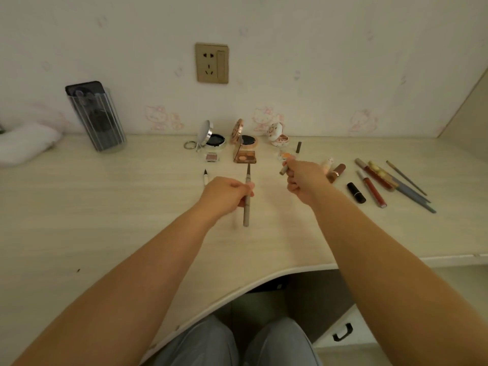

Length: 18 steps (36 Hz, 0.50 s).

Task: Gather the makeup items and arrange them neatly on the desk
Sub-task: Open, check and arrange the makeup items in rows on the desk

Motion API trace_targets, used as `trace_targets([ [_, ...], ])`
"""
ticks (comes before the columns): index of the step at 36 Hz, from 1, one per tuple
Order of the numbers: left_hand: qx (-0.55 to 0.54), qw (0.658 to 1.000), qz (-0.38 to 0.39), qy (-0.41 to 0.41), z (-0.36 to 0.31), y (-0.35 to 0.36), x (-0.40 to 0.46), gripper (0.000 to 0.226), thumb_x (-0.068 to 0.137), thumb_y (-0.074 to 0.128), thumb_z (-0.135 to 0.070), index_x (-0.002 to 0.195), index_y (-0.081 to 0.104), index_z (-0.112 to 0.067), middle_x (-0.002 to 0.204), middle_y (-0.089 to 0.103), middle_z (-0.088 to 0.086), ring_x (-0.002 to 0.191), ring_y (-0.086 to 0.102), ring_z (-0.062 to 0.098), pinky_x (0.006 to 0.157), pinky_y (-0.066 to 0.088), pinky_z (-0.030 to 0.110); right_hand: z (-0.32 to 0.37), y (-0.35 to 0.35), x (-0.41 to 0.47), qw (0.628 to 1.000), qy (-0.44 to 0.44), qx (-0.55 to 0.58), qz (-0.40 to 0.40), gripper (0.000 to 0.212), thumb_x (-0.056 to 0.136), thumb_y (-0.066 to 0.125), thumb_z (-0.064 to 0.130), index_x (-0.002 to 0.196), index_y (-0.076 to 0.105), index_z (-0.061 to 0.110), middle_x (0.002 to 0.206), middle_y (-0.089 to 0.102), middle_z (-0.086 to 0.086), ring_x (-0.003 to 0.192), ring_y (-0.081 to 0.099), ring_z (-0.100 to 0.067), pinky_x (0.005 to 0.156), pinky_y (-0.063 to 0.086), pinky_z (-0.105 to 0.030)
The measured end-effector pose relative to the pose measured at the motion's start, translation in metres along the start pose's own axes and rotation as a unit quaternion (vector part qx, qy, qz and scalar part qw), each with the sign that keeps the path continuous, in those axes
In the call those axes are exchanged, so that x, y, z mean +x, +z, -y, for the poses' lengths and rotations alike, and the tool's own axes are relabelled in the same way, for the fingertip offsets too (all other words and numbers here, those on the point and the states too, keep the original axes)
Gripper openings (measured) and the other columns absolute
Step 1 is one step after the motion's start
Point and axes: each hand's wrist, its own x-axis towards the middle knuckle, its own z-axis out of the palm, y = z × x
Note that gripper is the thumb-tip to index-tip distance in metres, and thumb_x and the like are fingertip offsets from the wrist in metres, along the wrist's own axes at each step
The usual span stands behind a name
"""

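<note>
A slim beige makeup pencil (246, 207) with a dark tip points toward the back edge of the pale wooden desk (105, 202), pinched in the left hand (227, 192). The right hand (303, 178) grips a short beige cap (284, 169). Along the back edge stand 3 open compacts: a silver round one (211, 138), a rose-gold one (244, 138) and a white patterned one (277, 134). In front of the rose-gold compact lies an open eyeshadow palette (244, 156). Toward the right edge lie a black lipstick (356, 192), a brown lipstick (336, 173), 2 red lip gloss tubes (372, 188) and blue-handled brushes (412, 192).
</note>
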Motion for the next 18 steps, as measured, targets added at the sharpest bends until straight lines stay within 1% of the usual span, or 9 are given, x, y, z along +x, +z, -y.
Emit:
trace_targets([
  [2,0.026,0.999,-0.027,0.015,-0.003,0.008,0.007,0.025,0.090,0.057,-0.036,0.086,0.071,-0.016,0.078,0.067,-0.008,0.066,0.063,0.001,0.068,0.047,0.018,-0.009,0.005,0.005,1.000,-0.020,-0.011,0.002,0.033,0.099,0.044,0.027,0.071,0.055,0.014,0.056,0.037,0.001,0.043,0.026,-0.009,0.034,0.022,-0.017],
  [5,0.057,0.998,-0.035,0.015,-0.006,0.018,0.017,0.026,0.089,0.057,-0.039,0.081,0.071,-0.019,0.083,0.071,-0.004,0.076,0.068,0.009,0.087,0.049,0.028,-0.016,0.001,0.012,0.999,-0.038,-0.021,-0.007,0.032,0.099,0.044,0.027,0.073,0.058,0.015,0.061,0.039,0.000,0.049,0.030,-0.010,0.042,0.026,-0.020],
  [9,0.068,0.997,-0.027,0.005,-0.011,0.028,0.033,0.028,0.089,0.058,-0.039,0.080,0.071,-0.016,0.081,0.071,-0.002,0.078,0.069,0.012,0.095,0.048,0.033,-0.018,-0.015,0.024,0.994,-0.081,-0.069,-0.037,0.032,0.098,0.045,0.023,0.072,0.059,0.014,0.064,0.048,0.000,0.056,0.039,-0.011,0.053,0.035,-0.024],
  [10,0.066,0.997,-0.028,0.004,-0.012,0.032,0.037,0.028,0.088,0.059,-0.038,0.080,0.072,-0.015,0.080,0.070,-0.002,0.077,0.069,0.013,0.095,0.048,0.034,-0.018,-0.019,0.029,0.991,-0.090,-0.092,-0.044,0.031,0.098,0.045,0.023,0.074,0.061,0.012,0.066,0.050,0.000,0.058,0.041,-0.012,0.058,0.037,-0.026],
  [12,0.068,0.997,-0.028,0.007,-0.013,0.040,0.047,0.030,0.088,0.060,-0.038,0.082,0.072,-0.012,0.082,0.072,0.001,0.079,0.069,0.014,0.095,0.048,0.035,-0.017,-0.028,0.038,0.983,-0.109,-0.133,-0.063,0.030,0.098,0.046,0.023,0.087,0.066,0.003,0.068,0.052,0.001,0.062,0.044,-0.012,0.066,0.039,-0.029],
  [13,0.074,0.997,-0.026,0.009,-0.014,0.044,0.052,0.032,0.088,0.059,-0.039,0.083,0.073,-0.010,0.084,0.072,0.002,0.082,0.069,0.016,0.095,0.048,0.035,-0.016,-0.032,0.043,0.978,-0.120,-0.155,-0.069,0.031,0.098,0.046,0.023,0.093,0.066,0.001,0.068,0.053,0.002,0.063,0.046,-0.012,0.066,0.039,-0.026],
  [15,0.090,0.995,-0.029,0.011,-0.013,0.053,0.061,0.035,0.088,0.057,-0.041,0.085,0.073,-0.010,0.087,0.073,0.004,0.087,0.068,0.019,0.095,0.048,0.037,-0.011,-0.039,0.051,0.965,-0.137,-0.209,-0.073,0.030,0.098,0.045,0.024,0.094,0.066,0.003,0.070,0.055,0.005,0.070,0.049,-0.013,0.061,0.035,-0.013],
  [17,0.102,0.994,-0.037,0.010,-0.012,0.060,0.070,0.037,0.089,0.055,-0.042,0.088,0.073,-0.010,0.091,0.072,0.005,0.092,0.065,0.021,0.094,0.048,0.037,-0.003,-0.045,0.058,0.951,-0.151,-0.257,-0.076,0.028,0.099,0.044,0.024,0.096,0.066,0.006,0.079,0.058,0.004,0.074,0.050,-0.012,0.058,0.029,0.003],
  [18,0.107,0.993,-0.044,0.010,-0.012,0.063,0.075,0.037,0.089,0.054,-0.043,0.089,0.073,-0.011,0.092,0.071,0.005,0.093,0.063,0.020,0.092,0.048,0.036,0.001,-0.046,0.061,0.946,-0.153,-0.275,-0.079,0.026,0.099,0.043,0.023,0.098,0.064,0.009,0.084,0.060,0.004,0.074,0.051,-0.011,0.056,0.025,0.008],
])
